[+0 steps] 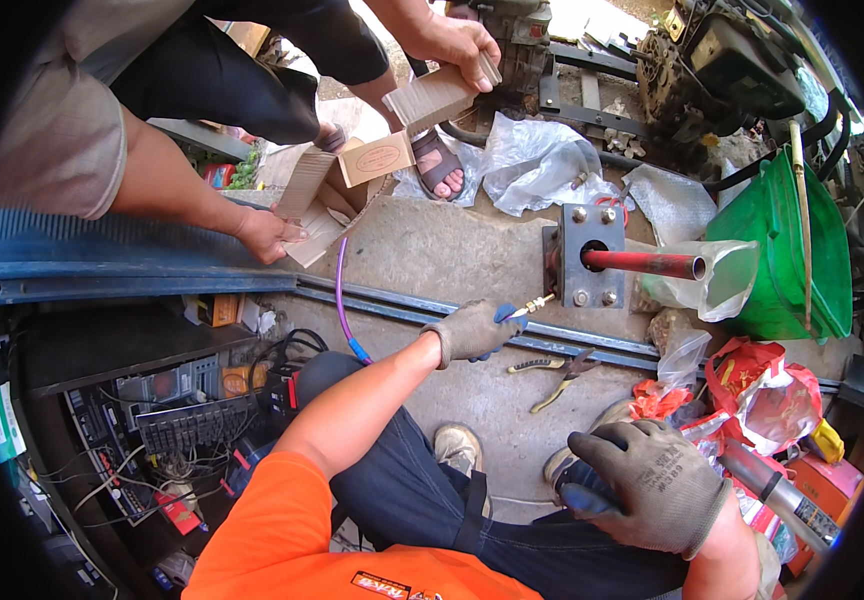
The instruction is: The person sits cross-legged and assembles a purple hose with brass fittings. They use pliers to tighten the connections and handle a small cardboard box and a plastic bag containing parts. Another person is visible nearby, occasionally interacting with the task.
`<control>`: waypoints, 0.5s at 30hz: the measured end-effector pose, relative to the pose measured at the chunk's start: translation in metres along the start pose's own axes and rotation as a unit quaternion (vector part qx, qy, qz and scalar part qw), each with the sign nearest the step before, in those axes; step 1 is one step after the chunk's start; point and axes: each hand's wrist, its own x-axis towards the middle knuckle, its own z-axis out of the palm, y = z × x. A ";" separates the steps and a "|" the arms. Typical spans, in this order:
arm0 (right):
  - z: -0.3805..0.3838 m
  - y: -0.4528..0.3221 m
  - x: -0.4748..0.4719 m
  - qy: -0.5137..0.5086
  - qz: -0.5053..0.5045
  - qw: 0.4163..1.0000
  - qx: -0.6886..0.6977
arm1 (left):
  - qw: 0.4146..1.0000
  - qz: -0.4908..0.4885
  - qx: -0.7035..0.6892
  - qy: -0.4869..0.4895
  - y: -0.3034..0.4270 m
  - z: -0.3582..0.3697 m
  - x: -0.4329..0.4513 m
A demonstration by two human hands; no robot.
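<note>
My left hand (469, 330), in a grey glove with blue coating, grips the end of a purple hose (340, 281). A brass-coloured fitting (539, 303) sticks out of the fist towards a thick steel plate (589, 228) with bolts at its corners. From the plate's central hole a red tube (646, 262) extends to the right. The hose runs behind my left forearm, with a blue sleeve on it. My right hand (649, 480), gloved alike, hovers by my right knee, fingers loosely bent and apart; nothing shows in it. Combination pliers (571, 367) lie on the concrete between the hands.
Another person's hands (271, 236) hold an opened cardboard box (378, 159) at upper left. A blue metal rail (417, 301) crosses the floor. At right stand a green bucket (777, 225) and red plastic bags (747, 375). Left is a shelf (132, 345) with cables and electronics.
</note>
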 end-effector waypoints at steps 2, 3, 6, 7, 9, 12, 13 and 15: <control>-0.001 0.000 0.001 -0.006 0.000 1.000 0.001 | 1.000 -0.005 0.015 -0.009 0.000 -0.003 0.000; -0.003 -0.001 0.001 -0.009 0.001 1.000 0.001 | 1.000 -0.007 0.022 -0.014 0.001 -0.003 0.001; 0.000 0.004 -0.001 -0.016 0.001 1.000 0.008 | 0.998 -0.007 0.056 -0.018 -0.008 -0.002 0.005; 0.001 0.005 -0.003 -0.017 0.003 1.000 0.011 | 0.998 -0.007 0.060 -0.015 -0.009 -0.001 0.007; -0.003 -0.001 -0.001 -0.014 0.013 1.000 0.018 | 0.997 -0.007 0.071 -0.013 -0.007 -0.001 0.007; -0.006 -0.001 0.000 -0.013 0.012 1.000 0.025 | 0.998 -0.009 0.058 -0.010 0.005 -0.003 0.003; -0.005 0.002 0.000 -0.014 0.008 1.000 0.026 | 0.999 -0.013 0.044 -0.005 0.006 -0.004 0.001; 0.000 0.010 -0.001 -0.032 0.009 0.999 0.023 | 0.999 -0.025 0.035 -0.001 0.005 -0.004 0.002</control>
